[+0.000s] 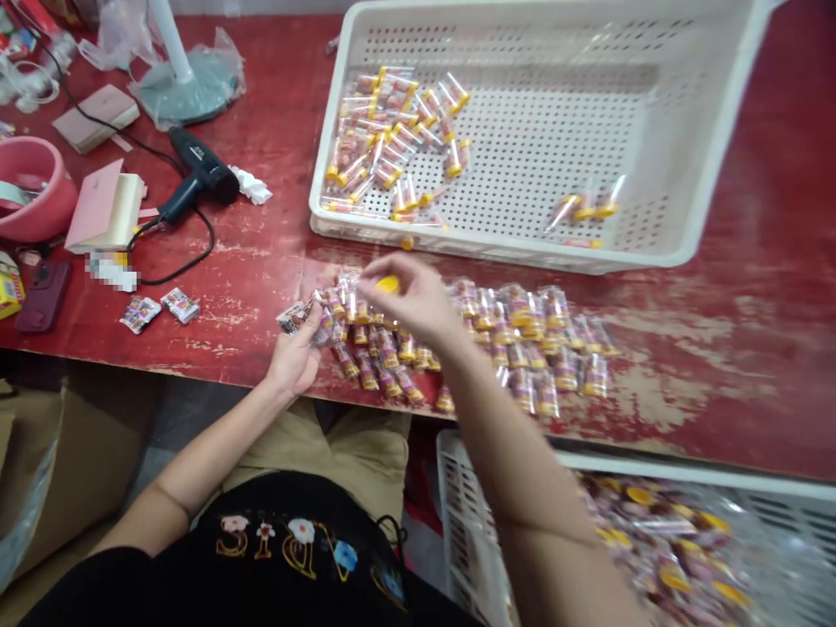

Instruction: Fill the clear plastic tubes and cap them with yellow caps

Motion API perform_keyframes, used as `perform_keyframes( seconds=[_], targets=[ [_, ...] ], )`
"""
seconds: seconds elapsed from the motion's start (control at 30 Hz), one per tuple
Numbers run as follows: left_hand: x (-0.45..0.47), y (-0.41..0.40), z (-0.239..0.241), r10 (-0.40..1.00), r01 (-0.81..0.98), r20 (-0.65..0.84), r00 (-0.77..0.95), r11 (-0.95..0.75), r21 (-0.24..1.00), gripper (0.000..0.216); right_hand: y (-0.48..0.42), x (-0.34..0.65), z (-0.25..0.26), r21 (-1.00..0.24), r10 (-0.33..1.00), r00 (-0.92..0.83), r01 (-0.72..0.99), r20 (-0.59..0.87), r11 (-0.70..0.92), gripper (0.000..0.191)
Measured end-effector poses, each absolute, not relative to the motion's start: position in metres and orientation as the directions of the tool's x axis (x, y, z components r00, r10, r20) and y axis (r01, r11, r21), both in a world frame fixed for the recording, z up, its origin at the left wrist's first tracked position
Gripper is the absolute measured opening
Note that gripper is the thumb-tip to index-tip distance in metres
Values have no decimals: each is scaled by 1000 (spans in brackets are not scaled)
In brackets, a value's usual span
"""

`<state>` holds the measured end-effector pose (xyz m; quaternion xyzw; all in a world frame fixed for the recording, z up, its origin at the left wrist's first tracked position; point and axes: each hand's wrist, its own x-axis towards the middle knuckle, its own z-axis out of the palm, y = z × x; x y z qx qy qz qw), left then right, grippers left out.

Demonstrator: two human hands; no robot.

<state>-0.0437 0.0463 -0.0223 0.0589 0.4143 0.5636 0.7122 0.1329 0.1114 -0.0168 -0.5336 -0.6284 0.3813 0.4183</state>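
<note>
My left hand [295, 353] is at the table's near edge, its fingers closed on a small clear packet [301, 315] with a printed label. My right hand [413, 294] hovers just to the right of it, fingertips pinched on a small yellow-capped tube [387, 284]. Below and to the right of both hands lies a spread of several clear, yellow-capped tubes in wrappers [515, 335] on the worn red table [718, 348].
A white perforated basket [692, 200] holding more tubes [392, 131] stands behind the hands. A second white basket [457, 496] of wrapped tubes sits below the table edge at right. At left are a black heat gun [199, 174] with cord, a pink bowl [32, 187], notepads and two small packets [160, 309].
</note>
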Motion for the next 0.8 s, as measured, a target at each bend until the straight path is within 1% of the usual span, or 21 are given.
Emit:
perform_keyframes(
  seconds=[0.07,0.13,0.23,0.33,0.43,0.5,0.6,0.8],
  targets=[
    [-34,40,-22,882,-740,-471,25,334,585,34,59,112,-22,-989,996,-68,131,59,67,32],
    [-24,32,-22,902,-715,-432,-5,299,631,39,29,97,-29,-1000,999,35,-3,11,11,36],
    [-15,20,-20,913,-685,-398,-85,237,689,43,10,88,-35,-997,984,179,-80,-25,-10,37],
    [-11,13,-14,914,-670,-389,-118,216,710,46,2,90,-34,-992,979,200,-123,-35,-10,39],
    [-13,11,-6,888,-697,-447,-106,254,671,41,-9,98,-30,-959,975,219,-280,-23,40,38],
    [-16,11,-2,860,-724,-504,-78,298,622,37,-20,106,-27,-932,965,263,-347,6,100,36],
    [-20,11,1,827,-751,-562,-11,364,551,33,-38,115,-22,-927,952,303,-344,43,151,34],
    [-18,4,2,792,-766,-601,108,452,457,37,-49,106,-25,-871,921,384,-432,57,234,32]
  ],
)
